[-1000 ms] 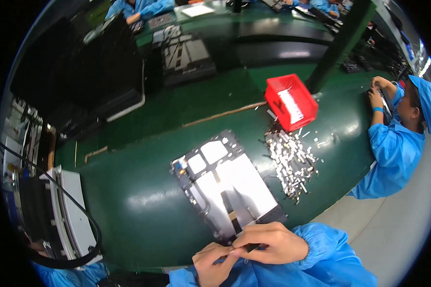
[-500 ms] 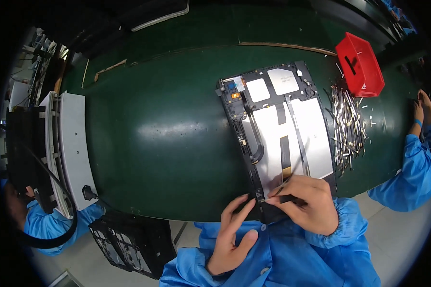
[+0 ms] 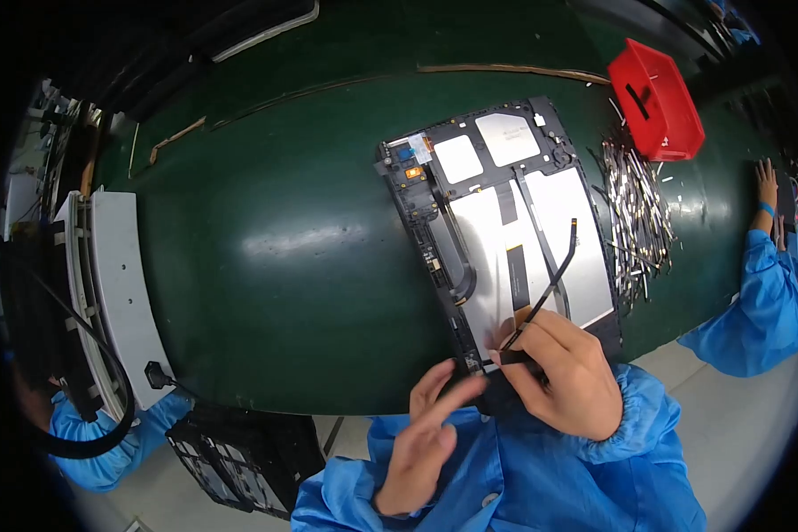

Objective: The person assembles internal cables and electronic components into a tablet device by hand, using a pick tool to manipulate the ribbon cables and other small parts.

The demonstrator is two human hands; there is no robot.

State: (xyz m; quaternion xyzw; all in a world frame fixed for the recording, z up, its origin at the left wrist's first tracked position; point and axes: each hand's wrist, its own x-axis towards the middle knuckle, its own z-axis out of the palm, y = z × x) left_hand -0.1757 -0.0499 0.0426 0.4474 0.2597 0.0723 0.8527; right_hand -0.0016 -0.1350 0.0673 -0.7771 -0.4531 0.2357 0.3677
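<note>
An opened flat device, like a large tablet with silver panels in a black frame, lies slightly turned before me. My right hand is closed at its near end, pinching a thin black flex cable. The cable's free end rises over the silver panel. A short dark piece also shows between those fingertips; I cannot tell whether it belongs to the cable. My left hand holds nothing, its forefinger stretched toward the device's near left corner and the other fingers partly bent.
Right of the device lies a pile of thin metallic strips, with a red bin behind it. White panels and a black plug are at left. Stacked black frames stand below the edge. A co-worker's hand rests far right.
The flex cable now stands out clearly above my right hand. My left hand has turned and its forefinger points right. The whole view has shifted slightly. The co-worker's hand at right has spread out.
</note>
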